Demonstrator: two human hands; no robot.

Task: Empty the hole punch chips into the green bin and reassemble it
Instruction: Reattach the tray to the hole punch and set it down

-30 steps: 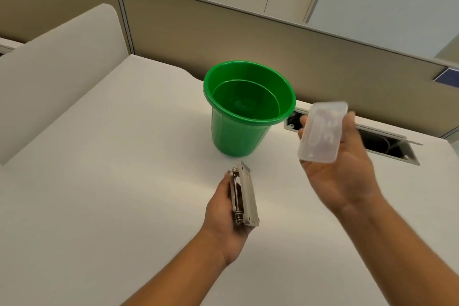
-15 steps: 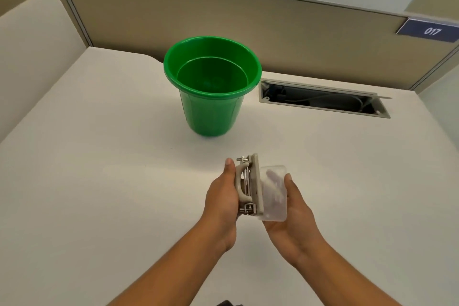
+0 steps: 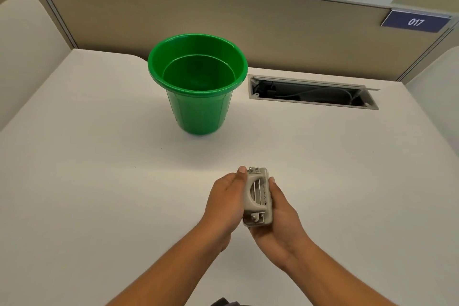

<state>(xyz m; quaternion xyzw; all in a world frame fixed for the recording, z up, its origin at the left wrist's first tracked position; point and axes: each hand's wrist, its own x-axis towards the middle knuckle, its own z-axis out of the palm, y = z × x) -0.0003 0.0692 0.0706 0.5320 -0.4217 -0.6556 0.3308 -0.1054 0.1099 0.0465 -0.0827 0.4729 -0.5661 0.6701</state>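
A grey hole punch (image 3: 257,197) is held on its side above the white desk (image 3: 99,181), clasped between both hands. My left hand (image 3: 227,200) grips its handle side, thumb at the top end. My right hand (image 3: 275,218) cups the base side, where the clear chip tray is hidden against the palm. The green bin (image 3: 198,84) stands upright on the desk beyond the hands, its mouth facing up; I see no chips clearly inside.
An open cable slot (image 3: 313,93) is cut into the desk right of the bin. Beige partition walls (image 3: 273,32) close off the back and sides, with a blue "017" sign (image 3: 416,22) at the right.
My right hand brought the clear tray down from beside the bin and pressed it against the punch base. Both hands now close around the punch, and the tray is out of sight.
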